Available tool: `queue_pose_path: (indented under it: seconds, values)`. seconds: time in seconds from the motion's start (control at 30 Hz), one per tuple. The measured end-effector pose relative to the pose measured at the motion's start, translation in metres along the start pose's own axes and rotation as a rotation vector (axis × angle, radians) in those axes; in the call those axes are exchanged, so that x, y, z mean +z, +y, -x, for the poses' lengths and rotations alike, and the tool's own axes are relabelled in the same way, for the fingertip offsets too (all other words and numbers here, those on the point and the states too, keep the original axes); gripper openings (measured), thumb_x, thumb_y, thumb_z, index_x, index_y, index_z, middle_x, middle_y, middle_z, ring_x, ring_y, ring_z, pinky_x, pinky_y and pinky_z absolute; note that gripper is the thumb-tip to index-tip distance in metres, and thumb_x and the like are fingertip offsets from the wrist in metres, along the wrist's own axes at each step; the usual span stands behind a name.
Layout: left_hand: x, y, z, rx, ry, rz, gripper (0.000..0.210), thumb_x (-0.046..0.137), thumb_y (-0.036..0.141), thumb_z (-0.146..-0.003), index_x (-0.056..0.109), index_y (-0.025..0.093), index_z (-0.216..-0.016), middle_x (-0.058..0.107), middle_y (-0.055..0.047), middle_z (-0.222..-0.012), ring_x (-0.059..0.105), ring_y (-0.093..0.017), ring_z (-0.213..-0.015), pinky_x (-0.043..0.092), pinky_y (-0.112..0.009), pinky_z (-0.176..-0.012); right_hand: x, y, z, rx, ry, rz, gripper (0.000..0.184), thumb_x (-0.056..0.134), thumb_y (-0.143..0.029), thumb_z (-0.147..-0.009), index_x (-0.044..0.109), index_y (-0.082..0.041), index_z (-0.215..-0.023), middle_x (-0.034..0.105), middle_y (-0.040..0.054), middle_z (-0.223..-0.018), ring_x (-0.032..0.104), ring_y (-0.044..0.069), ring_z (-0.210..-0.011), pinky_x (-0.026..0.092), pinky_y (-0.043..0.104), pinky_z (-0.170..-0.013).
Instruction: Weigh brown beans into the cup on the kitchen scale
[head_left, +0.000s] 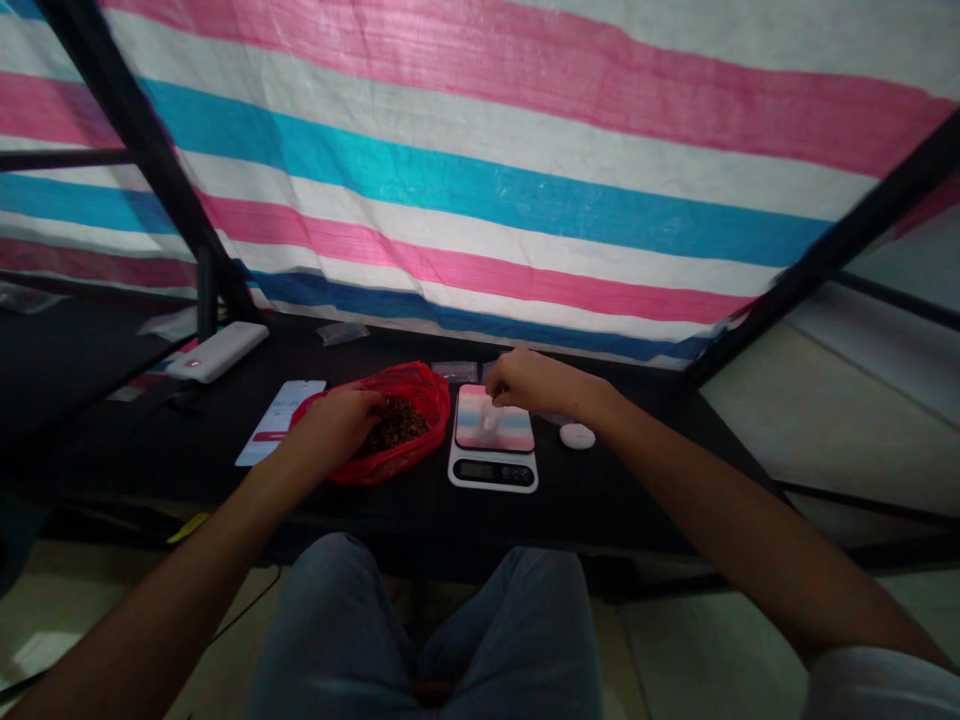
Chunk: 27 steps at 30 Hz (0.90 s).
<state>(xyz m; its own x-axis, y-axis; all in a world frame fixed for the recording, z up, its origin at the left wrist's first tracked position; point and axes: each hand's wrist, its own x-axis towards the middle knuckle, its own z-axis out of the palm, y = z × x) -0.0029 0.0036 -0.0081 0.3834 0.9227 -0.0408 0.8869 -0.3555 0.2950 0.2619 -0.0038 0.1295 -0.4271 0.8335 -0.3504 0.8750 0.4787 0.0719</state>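
Observation:
A red plastic bag lies open on the table, with many small brown pieces inside. My left hand reaches over its near left rim, fingers curled down at the pieces; the fingertips are partly hidden, so I cannot make out what they hold. To the right, a white digital scale has a shiny plate that mirrors the stripes. Above that plate my right hand is closed in a pinch. Beneath its fingertips shows a small translucent plastic bag, blurred against the reflections.
A phone with a lit screen lies left of the red bag, near a white power bank. Right of the scale is a small white rounded case. Clear plastic bags lie farther back. Striped sheeting hangs behind the black table.

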Motion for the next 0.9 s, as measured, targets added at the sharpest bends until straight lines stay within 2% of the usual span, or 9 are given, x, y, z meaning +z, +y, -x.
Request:
queue_pose_path:
  seconds: [0.23, 0.4, 0.57, 0.77, 0.9]
  values:
    - [-0.005, 0.002, 0.003, 0.006, 0.0, 0.01, 0.041, 0.047, 0.027, -0.096, 0.081, 0.024, -0.12, 0.079, -0.011, -0.123, 0.074, -0.033, -0.112, 0.056, -0.04, -0.095, 0.004, -0.004, -0.006, 0.001, -0.052, 0.01, 0.025, 0.072, -0.009, -0.084, 0.085, -0.015, -0.104, 0.082, 0.0128, -0.103, 0.075, 0.023, -0.091, 0.048, 0.027, -0.078]
    - [-0.011, 0.007, 0.006, -0.012, -0.034, -0.001, 0.042, 0.047, 0.027, -0.098, 0.079, 0.025, -0.126, 0.078, -0.009, -0.129, 0.073, -0.033, -0.116, 0.055, -0.04, -0.098, 0.0, -0.009, -0.005, 0.004, -0.068, 0.027, 0.021, 0.072, -0.011, -0.087, 0.085, -0.015, -0.103, 0.082, 0.0126, -0.1, 0.075, 0.023, -0.09, 0.047, 0.027, -0.075]
    - [-0.011, 0.009, 0.004, -0.005, -0.017, 0.026, 0.044, 0.048, 0.027, -0.099, 0.076, 0.025, -0.132, 0.076, -0.008, -0.134, 0.072, -0.032, -0.119, 0.054, -0.038, -0.101, -0.002, -0.014, -0.005, -0.006, -0.105, 0.028, 0.018, 0.078, -0.012, -0.085, 0.084, -0.014, -0.102, 0.082, 0.0115, -0.1, 0.074, 0.022, -0.088, 0.045, 0.027, -0.071]
    - [-0.005, 0.003, 0.0, 0.051, -0.021, 0.019, 0.043, 0.048, 0.026, -0.098, 0.078, 0.025, -0.129, 0.077, -0.007, -0.132, 0.072, -0.03, -0.118, 0.055, -0.037, -0.101, 0.002, -0.005, -0.004, -0.054, -0.054, -0.085, 0.027, 0.075, -0.006, -0.085, 0.081, -0.013, -0.111, 0.082, 0.0099, -0.104, 0.074, 0.02, -0.091, 0.045, 0.024, -0.073]
    - [-0.008, 0.005, 0.004, 0.017, -0.022, 0.05, 0.041, 0.049, 0.027, -0.098, 0.079, 0.026, -0.126, 0.078, -0.006, -0.13, 0.073, -0.03, -0.117, 0.055, -0.037, -0.101, 0.004, 0.005, 0.008, -0.073, 0.064, -0.155, 0.029, 0.063, -0.004, -0.091, 0.079, -0.014, -0.113, 0.081, 0.0095, -0.109, 0.072, 0.018, -0.091, 0.045, 0.024, -0.075]
